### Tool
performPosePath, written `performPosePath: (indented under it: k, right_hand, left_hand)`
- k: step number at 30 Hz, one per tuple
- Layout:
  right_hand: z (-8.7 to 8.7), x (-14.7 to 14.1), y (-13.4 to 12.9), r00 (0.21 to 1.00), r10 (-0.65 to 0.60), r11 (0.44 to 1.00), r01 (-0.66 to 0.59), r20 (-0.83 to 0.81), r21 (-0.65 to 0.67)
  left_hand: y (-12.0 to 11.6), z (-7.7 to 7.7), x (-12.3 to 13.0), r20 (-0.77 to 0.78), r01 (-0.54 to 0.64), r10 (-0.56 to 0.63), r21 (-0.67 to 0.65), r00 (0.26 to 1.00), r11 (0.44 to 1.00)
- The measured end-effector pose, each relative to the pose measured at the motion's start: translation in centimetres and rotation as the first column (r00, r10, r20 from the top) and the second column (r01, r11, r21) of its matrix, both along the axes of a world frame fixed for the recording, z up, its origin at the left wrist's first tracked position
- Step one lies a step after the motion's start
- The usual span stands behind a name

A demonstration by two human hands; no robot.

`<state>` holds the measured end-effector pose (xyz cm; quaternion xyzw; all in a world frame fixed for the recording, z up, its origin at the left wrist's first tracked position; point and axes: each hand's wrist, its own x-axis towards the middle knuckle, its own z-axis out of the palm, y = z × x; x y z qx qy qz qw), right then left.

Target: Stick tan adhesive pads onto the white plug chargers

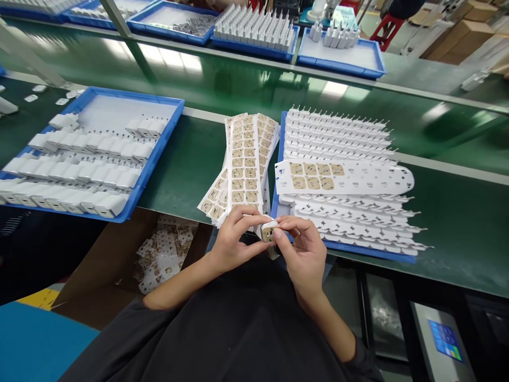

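Just in front of my body, a small white plug-charger housing point(263, 231) is held with its end face turned up toward me. A tan adhesive sticker point(268, 234) with dark and green marks covers that face. My left hand point(234, 239) grips the housing from the left between thumb and fingers. From the other side, my right hand point(304, 249) has its thumb and forefinger closed at the right edge, the thumb against the sticker. Fanned sheets of tan stickers point(244, 159) lie just beyond. A partly used sticker sheet point(377, 179) rests across white parts with metal pins point(338, 135).
At left, a blue tray point(159, 159) carries rows of white housings. The pinned parts sit in another blue tray point(369, 253). Used backing sheets point(167, 254) fill a carton below the bench edge. More blue trays point(342, 69) line the far side, and a lit display point(445, 339) stands lower right.
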<state>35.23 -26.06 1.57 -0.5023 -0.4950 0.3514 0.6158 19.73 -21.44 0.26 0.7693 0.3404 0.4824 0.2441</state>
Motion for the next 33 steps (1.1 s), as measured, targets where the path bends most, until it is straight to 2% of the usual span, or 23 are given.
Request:
performPosePath:
  k: [14,18,20,21,23,25,27,33]
  right_hand:
    - [-0.5,-0.6,0.0,0.982,-0.107,0.991,0.092,0.158,0.1]
    - [-0.4,-0.5,0.2,0.913,-0.229,0.96,0.155,0.336,0.234]
    - [-0.4,-0.2,0.4,0.879,-0.303,0.94,0.211,0.368,0.269]
    - [-0.3,0.0,0.4,0.889,-0.299,0.944,0.222,0.347,0.245]
    - [-0.3,0.3,0.4,0.957,-0.173,0.982,0.148,0.233,0.12]
    - [-0.2,0.4,0.3,0.997,0.045,0.999,-0.044,0.067,-0.011]
    - [-0.1,0.1,0.3,0.981,0.177,0.981,-0.182,-0.074,-0.067]
    - [-0.3,-1.0,0.4,0.944,0.154,0.985,-0.17,-0.291,-0.029]
  left_hand:
    - [-0.2,0.0,0.4,-0.007,-0.061,0.062,0.124,0.998,0.99]
    - [-0.4,-0.1,0.6,0.016,-0.079,0.077,0.15,0.997,0.986]
    - [-0.6,-0.2,0.6,0.049,-0.099,0.093,0.146,0.995,0.984]
    - [-0.6,-0.3,0.6,0.066,-0.108,0.1,0.137,0.993,0.985]
    - [-0.6,-0.3,0.7,0.089,-0.117,0.106,0.125,0.99,0.985]
    - [-0.6,-0.2,0.8,0.089,-0.125,0.114,0.132,0.989,0.983]
    - [-0.5,-0.1,1.0,0.076,-0.139,0.128,0.162,0.989,0.977]
    - [-0.5,-0.4,1.4,0.042,-0.145,0.139,0.284,0.989,0.948]
